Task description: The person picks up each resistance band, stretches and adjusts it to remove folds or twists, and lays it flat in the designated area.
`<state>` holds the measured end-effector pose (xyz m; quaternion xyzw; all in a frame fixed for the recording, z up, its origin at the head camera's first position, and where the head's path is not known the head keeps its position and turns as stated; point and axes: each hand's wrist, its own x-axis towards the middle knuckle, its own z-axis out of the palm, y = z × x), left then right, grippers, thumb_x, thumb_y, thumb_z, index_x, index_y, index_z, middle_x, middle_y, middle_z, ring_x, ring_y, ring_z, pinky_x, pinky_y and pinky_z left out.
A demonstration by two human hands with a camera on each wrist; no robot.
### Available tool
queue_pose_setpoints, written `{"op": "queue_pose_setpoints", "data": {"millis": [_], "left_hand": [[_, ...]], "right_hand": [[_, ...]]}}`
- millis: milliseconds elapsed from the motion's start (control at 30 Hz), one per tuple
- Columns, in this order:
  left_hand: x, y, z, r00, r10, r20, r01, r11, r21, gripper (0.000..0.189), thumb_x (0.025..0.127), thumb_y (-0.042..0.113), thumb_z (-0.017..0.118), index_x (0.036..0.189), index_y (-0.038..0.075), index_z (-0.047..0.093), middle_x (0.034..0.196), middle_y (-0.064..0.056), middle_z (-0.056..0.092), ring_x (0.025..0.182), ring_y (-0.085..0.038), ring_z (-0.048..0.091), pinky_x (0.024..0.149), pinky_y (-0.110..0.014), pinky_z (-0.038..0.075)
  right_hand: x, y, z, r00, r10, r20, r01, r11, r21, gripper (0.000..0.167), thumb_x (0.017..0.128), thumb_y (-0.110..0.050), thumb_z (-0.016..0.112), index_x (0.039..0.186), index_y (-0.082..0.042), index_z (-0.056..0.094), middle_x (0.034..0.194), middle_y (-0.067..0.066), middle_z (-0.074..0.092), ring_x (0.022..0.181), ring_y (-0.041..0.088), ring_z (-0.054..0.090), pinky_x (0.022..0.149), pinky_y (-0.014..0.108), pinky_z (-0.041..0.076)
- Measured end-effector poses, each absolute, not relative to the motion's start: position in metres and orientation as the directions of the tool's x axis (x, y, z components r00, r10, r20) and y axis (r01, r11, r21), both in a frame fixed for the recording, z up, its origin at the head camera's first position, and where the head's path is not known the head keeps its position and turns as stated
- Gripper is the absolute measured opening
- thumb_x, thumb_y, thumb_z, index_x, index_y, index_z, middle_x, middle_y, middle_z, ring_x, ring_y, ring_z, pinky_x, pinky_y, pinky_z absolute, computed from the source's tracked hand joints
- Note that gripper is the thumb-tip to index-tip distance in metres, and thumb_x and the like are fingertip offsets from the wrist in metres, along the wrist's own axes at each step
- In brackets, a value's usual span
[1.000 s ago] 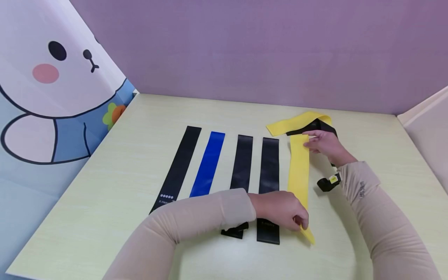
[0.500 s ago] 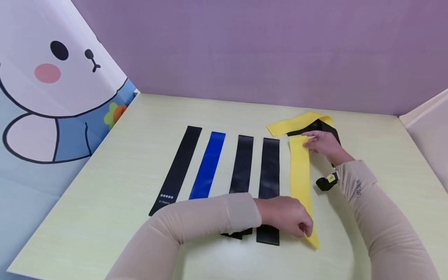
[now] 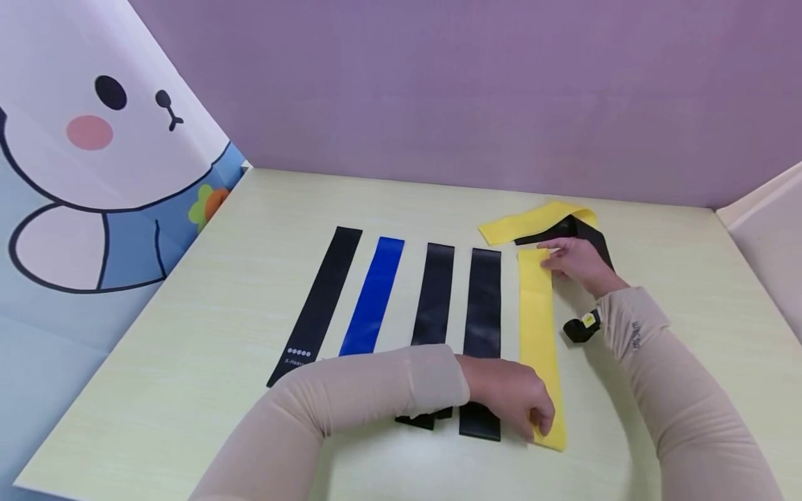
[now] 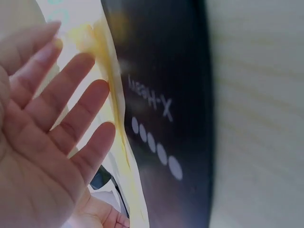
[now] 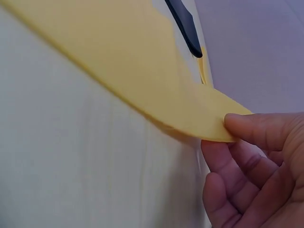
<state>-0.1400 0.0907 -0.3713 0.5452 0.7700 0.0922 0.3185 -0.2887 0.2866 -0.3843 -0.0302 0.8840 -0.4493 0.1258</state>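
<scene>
Yellow band [image 3: 537, 313]: right hand [image 3: 578, 263] pinches it; wrist view alone shows left hand [image 4: 40, 142] uncurled.

At its near end, the leftmost black resistance band [image 3: 321, 296] reads "X-Heav", the rest unclear, under five pale dots. "X-Heavy" and five dots also mark the black band [image 4: 164, 57] beside the yellow band [image 3: 537, 313]; the right sleeve's [image 3: 686, 369] dark lettering is illegible.

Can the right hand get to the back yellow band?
Likely yes: the back yellow band lies just beyond the right hand, its left end uncovered, though the fingers should first release the front band.
</scene>
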Motion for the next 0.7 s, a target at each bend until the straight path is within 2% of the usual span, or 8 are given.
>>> {"op": "queue_pose_setpoints", "data": {"millis": [367,533,700], "left_hand": [[-0.139,0.094,-0.373,-0.164,0.888,-0.430,0.768,0.388,0.509,0.018,0.091,0.018,0.067,0.108,0.018,0.071,0.094,0.015,0.063,0.084,0.005,0.053,0.076,-0.006,0.037],[-0.143,0.095,-0.371,-0.174,0.889,-0.424,0.755,0.396,0.522,0.018,0.092,0.019,0.065,0.109,0.019,0.070,0.095,0.015,0.064,0.084,0.007,0.053,0.076,-0.006,0.037],[-0.156,0.093,-0.365,-0.194,0.910,-0.367,0.725,0.385,0.571,0.017,0.094,0.021,0.063,0.109,0.017,0.070,0.095,0.014,0.065,0.084,0.006,0.053,0.076,-0.006,0.038]], "right_hand": [[-0.291,0.284,-0.386,-0.969,-0.160,-0.188,0.035,0.663,-0.748,0.043,0.089,-0.006,0.065,0.129,0.006,0.054,0.097,0.012,0.057,0.069,0.012,0.054,0.061,0.024,0.047],[-0.294,0.287,-0.382,-0.969,-0.159,-0.190,0.027,0.695,-0.718,0.045,0.089,-0.010,0.066,0.130,0.004,0.053,0.114,0.022,0.055,0.082,0.013,0.056,0.071,0.024,0.047],[-0.291,0.295,-0.373,-0.971,-0.157,-0.183,0.031,0.672,-0.740,0.046,0.093,-0.013,0.062,0.133,0.006,0.049,0.124,0.026,0.054,0.086,0.012,0.059,0.081,0.033,0.049]]}}
